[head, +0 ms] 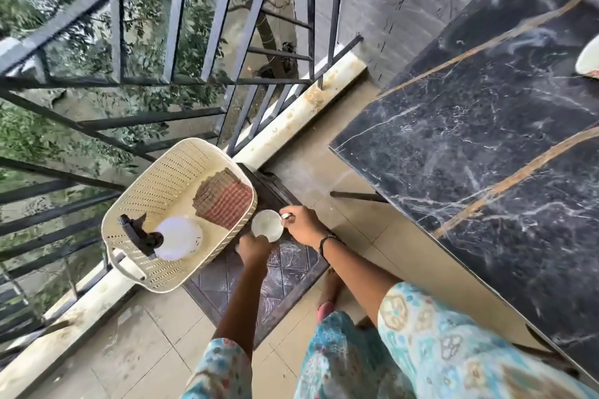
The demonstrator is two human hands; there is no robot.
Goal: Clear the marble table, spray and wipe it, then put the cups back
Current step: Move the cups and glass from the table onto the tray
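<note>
Pinching the white cup (267,225) by its handle, right hand (303,225); left hand (254,249) grips its rim.

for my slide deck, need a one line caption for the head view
Right hand grips a white cup by its handle over a dark stool, beside a basket holding the spray bottle.

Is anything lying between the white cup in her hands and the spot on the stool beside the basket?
Nothing visible does. The right hand pinches the cup by its handle, the left hand steadies it, and the stool beside the basket shows bare.
</note>
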